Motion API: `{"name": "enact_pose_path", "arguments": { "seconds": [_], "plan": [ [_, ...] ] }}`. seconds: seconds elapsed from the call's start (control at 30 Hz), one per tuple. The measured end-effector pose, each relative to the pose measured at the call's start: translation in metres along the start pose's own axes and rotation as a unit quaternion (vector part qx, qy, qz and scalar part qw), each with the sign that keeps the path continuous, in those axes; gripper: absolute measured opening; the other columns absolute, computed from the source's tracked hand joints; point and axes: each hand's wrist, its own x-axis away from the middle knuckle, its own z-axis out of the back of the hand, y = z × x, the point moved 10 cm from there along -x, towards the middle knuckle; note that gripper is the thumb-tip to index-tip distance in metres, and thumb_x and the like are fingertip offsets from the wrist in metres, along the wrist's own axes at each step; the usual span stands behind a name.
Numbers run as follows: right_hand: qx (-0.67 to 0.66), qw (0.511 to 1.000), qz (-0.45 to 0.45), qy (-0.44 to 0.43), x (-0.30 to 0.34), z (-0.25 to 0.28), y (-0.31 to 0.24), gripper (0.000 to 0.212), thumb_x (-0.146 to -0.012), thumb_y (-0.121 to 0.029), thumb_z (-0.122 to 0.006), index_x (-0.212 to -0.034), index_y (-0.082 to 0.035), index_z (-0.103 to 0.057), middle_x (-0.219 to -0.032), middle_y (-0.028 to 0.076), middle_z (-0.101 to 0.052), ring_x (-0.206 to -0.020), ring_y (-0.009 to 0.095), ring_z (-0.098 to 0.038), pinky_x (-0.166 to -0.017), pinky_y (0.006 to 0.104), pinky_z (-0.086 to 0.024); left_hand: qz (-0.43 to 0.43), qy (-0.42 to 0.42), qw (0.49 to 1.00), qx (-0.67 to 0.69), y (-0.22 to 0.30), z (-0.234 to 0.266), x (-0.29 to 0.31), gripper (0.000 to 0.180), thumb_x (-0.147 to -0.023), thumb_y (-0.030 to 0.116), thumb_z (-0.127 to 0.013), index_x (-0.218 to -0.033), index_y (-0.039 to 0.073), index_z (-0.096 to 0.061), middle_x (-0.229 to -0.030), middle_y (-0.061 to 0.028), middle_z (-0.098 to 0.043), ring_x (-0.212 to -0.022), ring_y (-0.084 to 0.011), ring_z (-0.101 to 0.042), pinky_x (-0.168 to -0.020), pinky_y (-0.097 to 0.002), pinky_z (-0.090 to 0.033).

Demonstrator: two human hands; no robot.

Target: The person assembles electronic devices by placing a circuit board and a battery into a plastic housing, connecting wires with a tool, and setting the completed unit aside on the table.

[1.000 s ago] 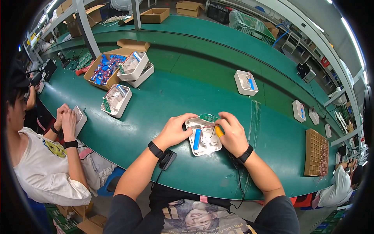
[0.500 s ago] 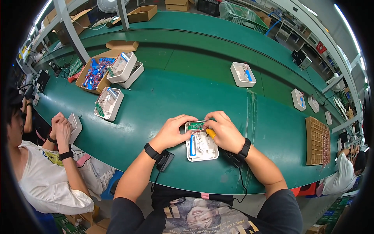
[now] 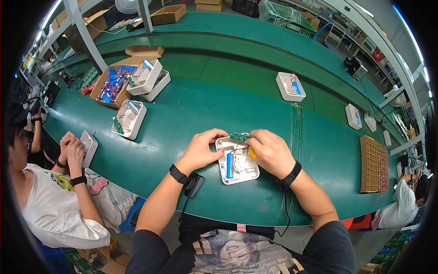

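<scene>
In front of me a white plastic housing [image 3: 245,176] lies open on the green table, turned slightly. Inside it sit a blue cylindrical battery [image 3: 229,165], a round white part [image 3: 240,165] and thin red and black wires. My left hand [image 3: 200,150] grips the housing's left wall, thumb inside. At the far wall, a small green circuit board [image 3: 239,136] is tilted up out of the housing, its right end in the fingers of my right hand [image 3: 273,153]. A yellow piece [image 3: 252,153] shows under that hand; its kind is mostly hidden.
At the left stand similar housings [image 3: 129,119] and a cardboard box [image 3: 112,86] of blue batteries. More housings [image 3: 290,86] are on the far strip. A divided brown tray [image 3: 374,164] lies at the right. A black device [image 3: 195,186] with a cable is near my left wrist. A co-worker [image 3: 59,201] sits at left.
The circuit board has gone from lying face up at the housing's far end to tilted up at its edge. My right hand has shifted right, and the housing has turned a little.
</scene>
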Motion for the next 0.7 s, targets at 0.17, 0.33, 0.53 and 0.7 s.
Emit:
{"name": "enact_pose_path", "arguments": {
  "seconds": [0.17,0.33,0.53,0.7],
  "plan": [
    [0.014,0.995,-0.060,0.077,0.001,0.013,0.018,0.026,-0.074,0.002,-0.078,-0.097,-0.003,-0.068,-0.107,0.013,-0.068,-0.094,0.031,-0.070,-0.079,0.0405,-0.060,0.014,0.031,0.999,0.005,-0.005,0.009,-0.002,0.043,-0.081,-0.002,-0.072,-0.124,-0.003,-0.068,-0.121,-0.0124,-0.071,-0.113,-0.0207,-0.072,-0.105,-0.0365,-0.058],
    [0.009,0.989,-0.089,0.113,0.000,0.020,0.026,0.025,-0.077,0.005,-0.077,-0.098,-0.003,-0.068,-0.110,0.012,-0.070,-0.092,0.032,-0.071,-0.077,0.0403,-0.060,0.003,0.033,0.999,-0.026,-0.004,0.014,0.001,0.045,-0.082,-0.001,-0.072,-0.127,-0.002,-0.068,-0.122,-0.0126,-0.071,-0.115,-0.0209,-0.071,-0.106,-0.0365,-0.057],
    [-0.174,0.981,-0.087,0.014,-0.003,-0.004,0.034,0.022,-0.081,0.002,-0.076,-0.101,-0.003,-0.069,-0.123,0.014,-0.068,-0.109,0.036,-0.068,-0.092,0.0414,-0.058,0.002,0.024,1.000,0.001,0.000,0.003,0.000,0.046,-0.083,0.000,-0.073,-0.128,-0.001,-0.067,-0.123,-0.0130,-0.072,-0.116,-0.0226,-0.072,-0.107,-0.0376,-0.057],
    [-0.191,0.977,-0.070,-0.061,-0.001,-0.021,0.024,0.018,-0.086,0.001,-0.073,-0.103,-0.001,-0.070,-0.132,0.016,-0.064,-0.124,0.038,-0.061,-0.105,0.0433,-0.051,0.004,-0.003,1.000,0.019,0.001,-0.005,0.000,0.046,-0.083,0.000,-0.074,-0.129,0.000,-0.067,-0.124,-0.0136,-0.072,-0.116,-0.0234,-0.072,-0.108,-0.0385,-0.056]
  ]
}}
